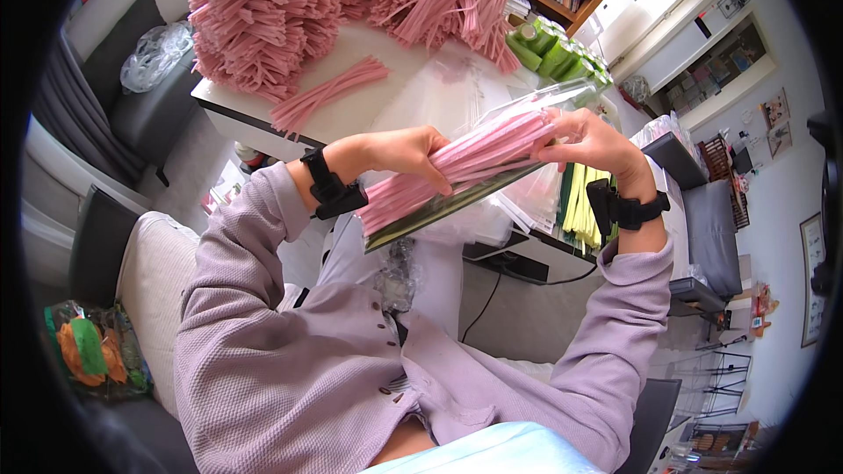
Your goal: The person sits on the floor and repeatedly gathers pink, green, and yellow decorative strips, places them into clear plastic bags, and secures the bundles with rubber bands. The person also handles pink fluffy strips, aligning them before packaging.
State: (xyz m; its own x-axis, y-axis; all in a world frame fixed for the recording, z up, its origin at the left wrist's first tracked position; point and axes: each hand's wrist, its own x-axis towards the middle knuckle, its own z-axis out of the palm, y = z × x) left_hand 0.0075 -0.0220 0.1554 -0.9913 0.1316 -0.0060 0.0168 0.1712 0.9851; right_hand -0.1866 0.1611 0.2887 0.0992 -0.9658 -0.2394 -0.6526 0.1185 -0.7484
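Note:
A bundle of pink fuzzy stems, like pipe cleaners, (487, 138) lies slantwise in a clear plastic bag (566, 93) in front of me. My left hand (413, 155) grips the bundle near its middle, thumb on top. My right hand (589, 141) pinches the upper right end of bundle and bag; some fingertips are hidden. A dark green strip (454, 204) runs along the bundle's lower side. On the white table (359, 46), a smaller loose bunch of pink stems (329, 95) lies beyond my left hand. Flat clear bags (428, 89) are spread beside it.
Tall piles of pink stem bundles (263, 20) stand at the table's far left, with another heap (441, 0) at the back. Green wrapped rolls (560, 52) are at the back right. Yellow stems (585, 204) hang at the right edge. A black cable (484, 309) drops below the table.

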